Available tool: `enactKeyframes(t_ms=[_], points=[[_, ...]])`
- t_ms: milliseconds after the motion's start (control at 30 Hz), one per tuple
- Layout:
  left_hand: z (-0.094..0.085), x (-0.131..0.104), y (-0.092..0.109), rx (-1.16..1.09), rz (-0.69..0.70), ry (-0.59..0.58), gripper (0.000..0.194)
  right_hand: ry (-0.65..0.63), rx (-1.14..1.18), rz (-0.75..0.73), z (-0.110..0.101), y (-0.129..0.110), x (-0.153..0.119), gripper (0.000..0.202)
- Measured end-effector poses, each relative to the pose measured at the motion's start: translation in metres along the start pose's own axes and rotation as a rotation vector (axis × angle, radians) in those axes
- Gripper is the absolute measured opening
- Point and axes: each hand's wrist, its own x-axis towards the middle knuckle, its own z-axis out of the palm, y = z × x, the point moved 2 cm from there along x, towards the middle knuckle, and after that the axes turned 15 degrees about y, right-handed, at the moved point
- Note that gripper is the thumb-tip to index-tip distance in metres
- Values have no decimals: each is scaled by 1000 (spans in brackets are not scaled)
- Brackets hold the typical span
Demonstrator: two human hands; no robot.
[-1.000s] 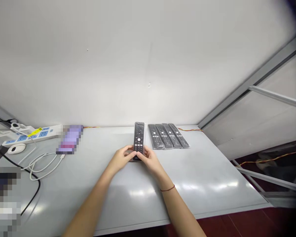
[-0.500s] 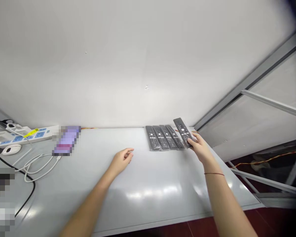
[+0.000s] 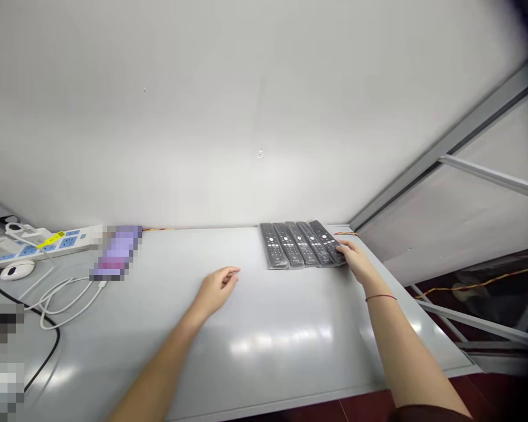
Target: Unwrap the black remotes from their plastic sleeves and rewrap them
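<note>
Several black remote controls [image 3: 285, 243] in clear plastic sleeves lie side by side near the back edge of the grey-white table [image 3: 264, 305]. At the right end of this row is one more remote control [image 3: 324, 237], slightly tilted against its neighbour. My right hand [image 3: 354, 258] grips its near end, thumb on top, with the other fingers mostly hidden. Left of the row, my left hand [image 3: 217, 287] rests at the table surface. Its fingers are loosely bent and a little apart, and nothing is in them.
At the left stand a power strip [image 3: 77, 239] with plugs and a blurred-out phone [image 3: 118, 252] on a white cable [image 3: 73, 319]. A white mouse-like object [image 3: 17, 270] and a black cable [image 3: 56, 340] lie nearby. A wall closes the back; a metal frame [image 3: 488, 170] borders the right.
My right hand has lowered the last remote control from above the table to the right end of the row. My left hand has hardly moved.
</note>
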Motion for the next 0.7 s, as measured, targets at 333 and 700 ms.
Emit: enactKeyframes(t_ms=[333, 700], points=[[-1, 6, 0, 75, 54, 49, 34, 250, -317, -159, -2, -30, -25, 32], [-41, 22, -15, 666, 255, 240, 31, -157, -192, -861, 109, -112, -231, 13]])
